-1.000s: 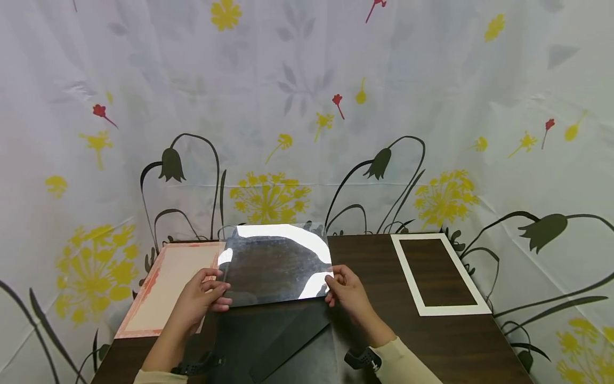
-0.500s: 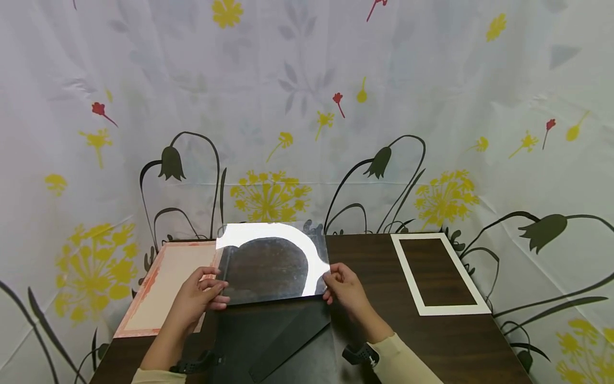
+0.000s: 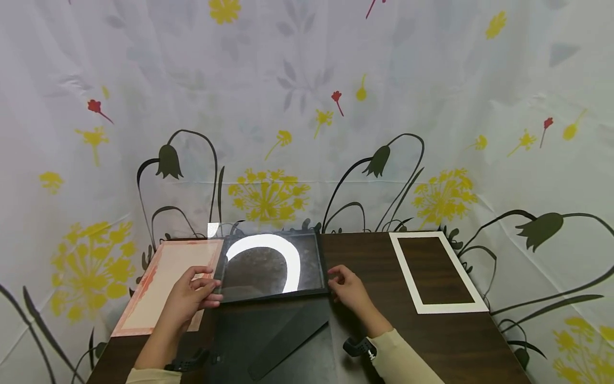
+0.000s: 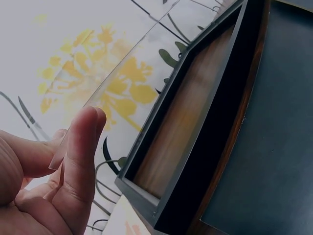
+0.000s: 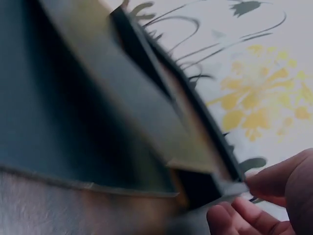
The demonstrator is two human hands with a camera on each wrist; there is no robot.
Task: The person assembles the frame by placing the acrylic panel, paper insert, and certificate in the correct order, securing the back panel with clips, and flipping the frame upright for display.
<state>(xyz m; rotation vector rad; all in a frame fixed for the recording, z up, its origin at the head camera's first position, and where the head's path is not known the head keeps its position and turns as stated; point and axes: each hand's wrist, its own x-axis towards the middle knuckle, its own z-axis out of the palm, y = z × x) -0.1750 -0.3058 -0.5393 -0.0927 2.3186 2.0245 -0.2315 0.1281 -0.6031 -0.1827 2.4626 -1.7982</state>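
My left hand (image 3: pixel 192 296) pinches the left edge of a clear sheet (image 3: pixel 264 241), glass or plastic, with white reflections across it. In the left wrist view the sheet's edge (image 4: pixel 110 81) runs between thumb and fingers. Beneath it is a black picture frame (image 3: pixel 278 296). The sheet sits offset left of the frame, its far left corner rising before the curtain. My right hand (image 3: pixel 352 293) hovers beside the frame's right side; in the right wrist view its bent fingertips (image 5: pixel 220 215) are spread from the thumb near the frame's corner. Contact with the frame there is unclear.
A dark backing board (image 3: pixel 235 330) with a stand leg (image 3: pixel 290 341) lies nearest me. Left is a cream paper with a pink border (image 3: pixel 175 261); right, a white mat (image 3: pixel 451 308) with a rectangular opening. A flowered curtain (image 3: pixel 307 106) hangs behind the dark wooden table (image 3: pixel 369 256).
The clear sheet and my left hand have shifted slightly left. My right hand, which was pinching the sheet's right edge, has moved a little right, and more of the black frame shows.
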